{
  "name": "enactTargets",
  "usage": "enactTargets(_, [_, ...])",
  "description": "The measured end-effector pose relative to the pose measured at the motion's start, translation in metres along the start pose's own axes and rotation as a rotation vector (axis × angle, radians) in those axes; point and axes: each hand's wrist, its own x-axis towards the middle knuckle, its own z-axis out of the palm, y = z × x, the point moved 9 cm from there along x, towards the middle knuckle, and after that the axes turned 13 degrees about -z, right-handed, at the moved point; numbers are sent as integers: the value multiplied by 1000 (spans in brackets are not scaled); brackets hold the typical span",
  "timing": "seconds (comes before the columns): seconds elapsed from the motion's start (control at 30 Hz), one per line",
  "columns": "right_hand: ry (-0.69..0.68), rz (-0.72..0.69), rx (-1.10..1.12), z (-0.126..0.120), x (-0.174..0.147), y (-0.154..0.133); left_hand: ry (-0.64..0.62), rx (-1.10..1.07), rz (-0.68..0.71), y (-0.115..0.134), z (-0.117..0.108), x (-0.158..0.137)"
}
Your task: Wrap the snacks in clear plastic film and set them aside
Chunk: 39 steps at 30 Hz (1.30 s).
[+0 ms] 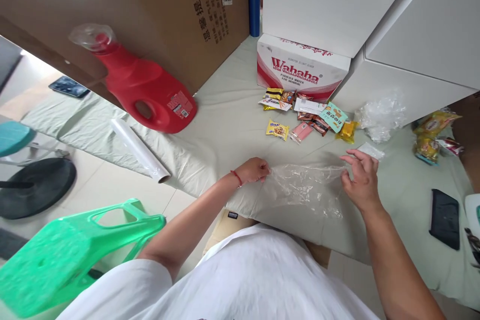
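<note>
A clear plastic bag [303, 187] is spread out between my hands near the front edge of the cloth-covered surface. My left hand [255, 170], with a red string bracelet on its wrist, is closed in a pinch on the bag's left upper corner. At the bag's right end is my right hand [362, 180]; its thumb and forefinger are apart, with the bag's edge reaching the gap between them. Beyond the bag lie several small packaged snacks, among them a yellow cookie packet [277, 130], a pink packet [301, 132] and a teal packet [333, 117].
A Wahaha carton [300, 67] stands behind the snacks. Crumpled clear plastic [382, 115], more snack packets [429, 135] and a black phone [444, 219] lie to the right. Leftward are a red jug [150, 90], a plastic film roll [140, 150] and a green stool [75, 250].
</note>
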Motion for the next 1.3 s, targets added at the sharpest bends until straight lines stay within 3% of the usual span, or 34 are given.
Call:
enactTargets(0.07, [-1,18,2,-6,-1,1,25,22,8,2,-1,-3])
enactTargets(0.2, [263,365,6,-36,-21,39,84,64,16,6,-1,-9])
enactTargets(0.27, [310,400,-4,-44,-27,38,115,84,23,7,0,-11])
enactTargets(0.33, [155,242,66,-30,-21,15,138,100,33,9,1,-13])
enactTargets(0.47, [-283,-147,327,25,-24,-60,172,149,56,12,3,-14])
enactTargets(0.6, [-399,-250,324,58,-37,-91,208,189,81,15,3,-17])
enactTargets(0.7, [-392,-251,319,71,-35,-94,246,202,94,15,3,-20])
enactTargets(0.87, [-279,-142,510,69,-11,-84,305,219,98,14,3,-24])
enactTargets(1.03, [-273,207,752,85,9,-53,330,276,129,15,5,-26])
enactTargets(1.13, [-268,360,757,101,21,-34,333,305,148,12,8,-28])
enactTargets(1.2, [-268,341,680,110,36,-27,324,304,156,9,10,-30])
enactTargets(1.3, [-285,188,514,121,64,-29,311,296,174,3,10,-33])
